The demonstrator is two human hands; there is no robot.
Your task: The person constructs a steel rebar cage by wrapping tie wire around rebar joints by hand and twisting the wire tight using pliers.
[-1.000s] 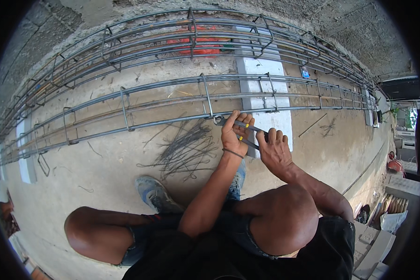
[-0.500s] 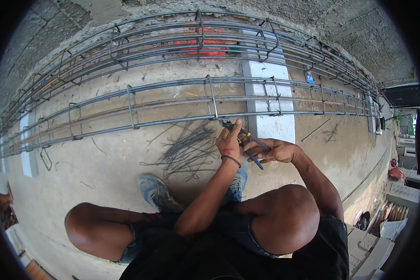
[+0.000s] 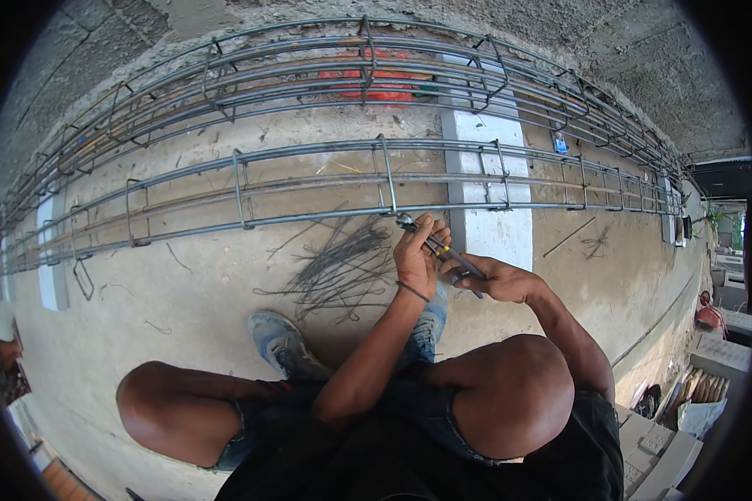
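A pair of pincers (image 3: 474, 268) with dark handles and yellow bands is held between my two hands. My right hand (image 3: 505, 281) is closed round the handles, which lie nearly together. Closer to the jaws, my left hand (image 3: 416, 257) is closed on the tool; whether it also holds a wire, I cannot tell. The jaws are just below the bottom bar of the nearer rebar cage (image 3: 326, 215), beside one of its stirrups (image 3: 388, 177). Left of my left hand, a loose pile of tie wires (image 3: 338, 271) lies on the floor.
Another rebar cage (image 3: 284, 79) runs behind the nearer one. A white block (image 3: 493, 238) supports the cages, with another white block (image 3: 53, 280) at the left. A red bag (image 3: 376, 86) lies behind the bars. Grey blocks (image 3: 718, 355) are stacked at the right.
The pincers' handles have come together in my right hand. My left fingers have shifted on the tool near its jaws. The view has moved slightly.
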